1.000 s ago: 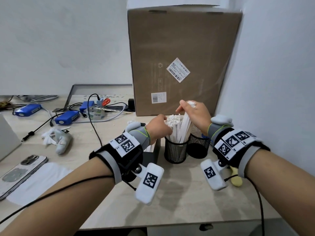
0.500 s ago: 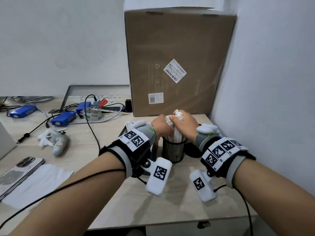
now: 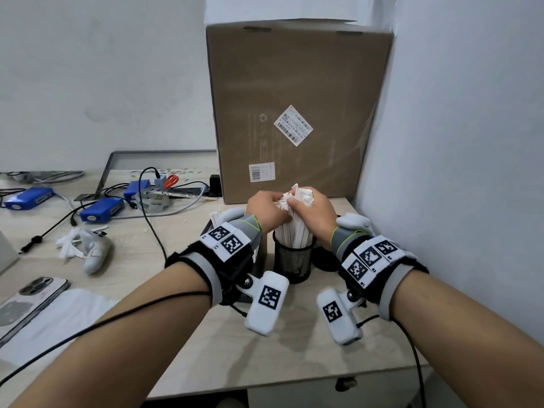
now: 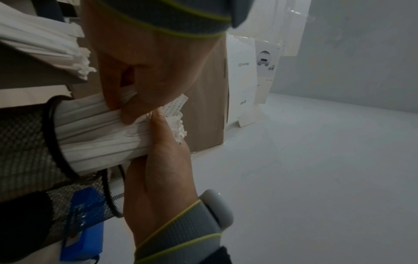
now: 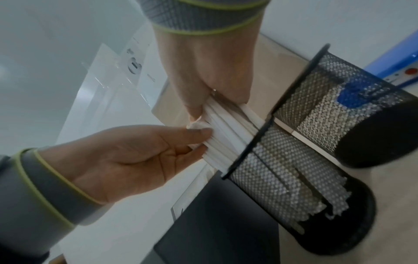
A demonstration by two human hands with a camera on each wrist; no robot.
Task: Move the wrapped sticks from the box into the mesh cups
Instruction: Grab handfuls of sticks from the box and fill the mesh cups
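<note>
A thick bundle of white wrapped sticks (image 3: pixel 294 231) stands upright in the nearer black mesh cup (image 3: pixel 291 265). My left hand (image 3: pixel 272 201) and right hand (image 3: pixel 297 203) meet over the bundle's crumpled tops, and both grip them. The left wrist view has my left fingers (image 4: pixel 117 100) curled over the sticks (image 4: pixel 97 132). In the right wrist view my right thumb (image 5: pixel 194 133) and fingers pinch the sticks (image 5: pixel 228 137) above the cup's rim (image 5: pixel 248 144). A second mesh cup (image 3: pixel 322 257) sits just right, mostly behind my right wrist. More sticks lie in the dark box (image 3: pixel 216 220) at the left.
A tall cardboard carton (image 3: pixel 297 113) stands right behind the cups, with a wall (image 3: pixel 456 172) close on the right. Blue devices (image 3: pixel 101 209), cables, scissors, a white controller (image 3: pixel 95 251) and a phone (image 3: pixel 29 298) lie to the left. The table edge (image 3: pixel 294 381) is near me.
My right hand has come down from a raised hold, bringing its sticks upright into the cup. Both hands have closed together over the bundle's tops.
</note>
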